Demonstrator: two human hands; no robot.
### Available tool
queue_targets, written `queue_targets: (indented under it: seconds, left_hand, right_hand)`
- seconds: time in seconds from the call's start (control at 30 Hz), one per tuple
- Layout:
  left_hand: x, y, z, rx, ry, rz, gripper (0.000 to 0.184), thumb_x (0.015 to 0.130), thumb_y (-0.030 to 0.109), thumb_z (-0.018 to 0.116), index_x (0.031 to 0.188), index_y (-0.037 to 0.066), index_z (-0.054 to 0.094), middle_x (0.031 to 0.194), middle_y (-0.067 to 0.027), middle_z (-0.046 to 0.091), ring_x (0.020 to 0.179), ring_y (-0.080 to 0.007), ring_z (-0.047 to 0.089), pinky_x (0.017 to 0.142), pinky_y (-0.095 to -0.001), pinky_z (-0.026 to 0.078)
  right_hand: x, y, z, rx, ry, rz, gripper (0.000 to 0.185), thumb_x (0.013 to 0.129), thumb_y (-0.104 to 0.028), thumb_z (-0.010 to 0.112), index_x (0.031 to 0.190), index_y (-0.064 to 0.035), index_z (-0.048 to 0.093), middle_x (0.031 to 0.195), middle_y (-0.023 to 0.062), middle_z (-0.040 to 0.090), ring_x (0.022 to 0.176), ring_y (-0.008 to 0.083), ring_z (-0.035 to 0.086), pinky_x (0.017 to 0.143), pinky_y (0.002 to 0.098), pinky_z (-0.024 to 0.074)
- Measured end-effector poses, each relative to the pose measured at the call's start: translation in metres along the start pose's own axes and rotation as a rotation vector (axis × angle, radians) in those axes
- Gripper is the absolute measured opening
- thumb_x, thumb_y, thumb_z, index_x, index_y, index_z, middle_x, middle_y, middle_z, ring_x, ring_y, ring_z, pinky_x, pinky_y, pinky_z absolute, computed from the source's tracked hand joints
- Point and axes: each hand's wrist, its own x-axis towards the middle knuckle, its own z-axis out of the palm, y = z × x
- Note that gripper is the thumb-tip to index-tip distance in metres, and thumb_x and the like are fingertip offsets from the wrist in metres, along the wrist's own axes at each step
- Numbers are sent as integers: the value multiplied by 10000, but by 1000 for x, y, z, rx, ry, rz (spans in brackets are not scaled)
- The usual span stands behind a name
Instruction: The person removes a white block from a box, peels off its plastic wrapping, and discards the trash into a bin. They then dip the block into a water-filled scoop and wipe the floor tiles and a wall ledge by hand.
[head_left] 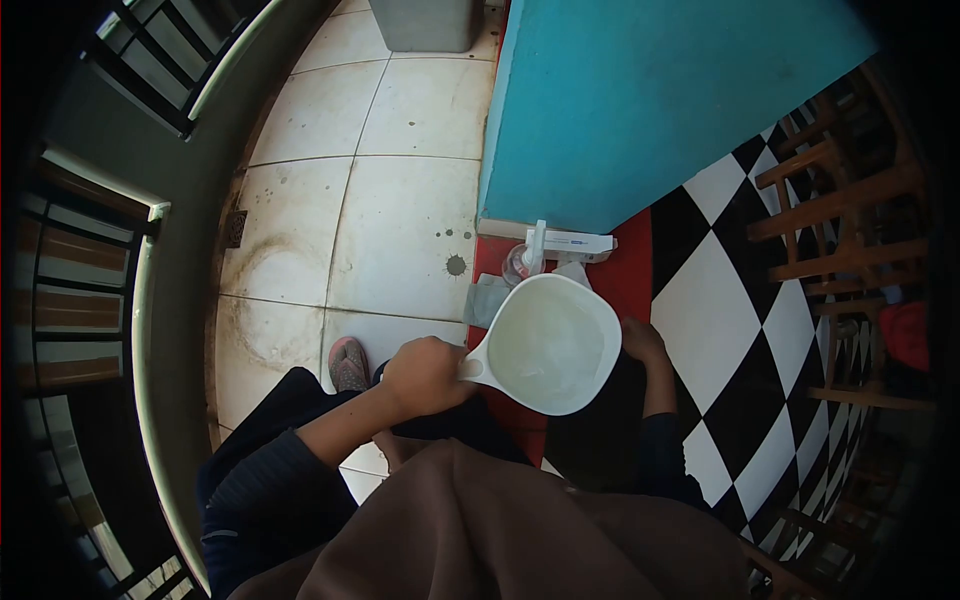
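Note:
A white dipper (553, 345) with clear water in it is held up in front of me. My left hand (428, 376) is closed round its short handle. At the dipper's right rim is my right hand (644, 341), its fingers partly hidden behind the rim, so their grip is unclear. Just beyond the dipper, on the red floor strip (628, 270), stand a clear pump bottle (524, 262) and a white box (585, 245). A folded grey cloth (487, 300) lies left of the bottle.
A teal wall (620, 110) rises behind the box. White tiles (405, 220) run along the left, with a grey bin (428, 22) at the far end. Black-and-white checkered floor (712, 300) and wooden chairs (830, 210) are on the right. Railings (85, 290) edge the far left.

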Motion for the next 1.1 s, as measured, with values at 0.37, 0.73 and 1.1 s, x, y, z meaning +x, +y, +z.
queue_targets:
  seconds: [0.37, 0.73, 1.1]
  left_hand:
    - [-89, -35, -18, -441, 426, -418, 207, 780, 177, 664, 761, -21, 610, 558, -42, 566, 449, -85, 526, 418, -255, 417]
    - [-92, -45, -43, -712, 473, -688, 286, 776, 243, 655, 743, -38, 613, 585, -81, 607, 467, -131, 571, 454, -262, 447]
    - [-106, -77, -92, -509, 337, -608, 346, 770, 282, 659, 749, -61, 617, 554, -105, 585, 458, -164, 578, 474, -283, 473]
  right_hand:
    - [91, -82, 18, 560, 584, 141, 588, 681, -239, 765, 1082, 17, 420, 1106, 197, 536, 1037, 332, 555, 869, 422, 447]
    - [116, -50, 29, 552, 696, -131, 236, 719, -99, 719, 918, -14, 625, 891, 89, 616, 795, 203, 597, 668, 300, 452]
    - [-25, -87, -122, 56, 773, -436, 143, 682, -82, 703, 801, -20, 656, 834, 112, 578, 816, 305, 579, 704, 403, 459]
